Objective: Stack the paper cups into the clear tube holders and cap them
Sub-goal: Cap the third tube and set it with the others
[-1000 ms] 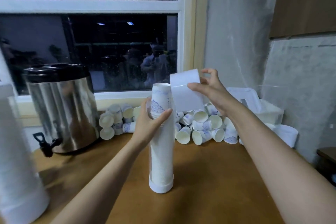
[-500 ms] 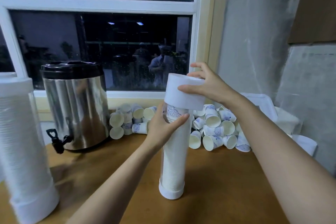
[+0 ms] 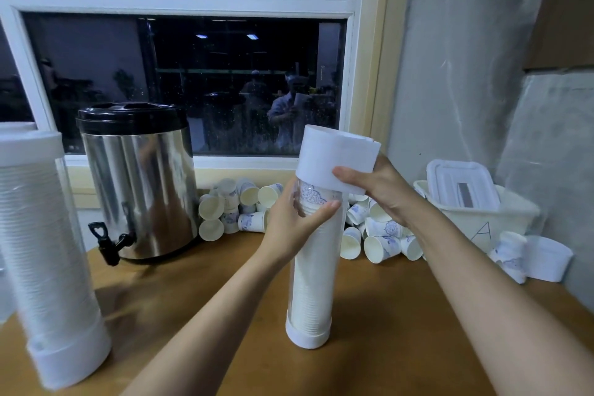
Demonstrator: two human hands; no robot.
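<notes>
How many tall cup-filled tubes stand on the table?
2: left tube, near the frame's edge; middle tube, gripped by the left hand. Others may be hidden.

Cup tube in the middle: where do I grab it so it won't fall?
Grip the cup tube round its clear wall from the side, high up under the white cap, like the left hand does. It stands tall, narrow and upright, so a high grip should steady it.

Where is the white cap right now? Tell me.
In the head view, just right of centre, the white cap sits over the top of the clear tube, gripped by the right hand.
</notes>
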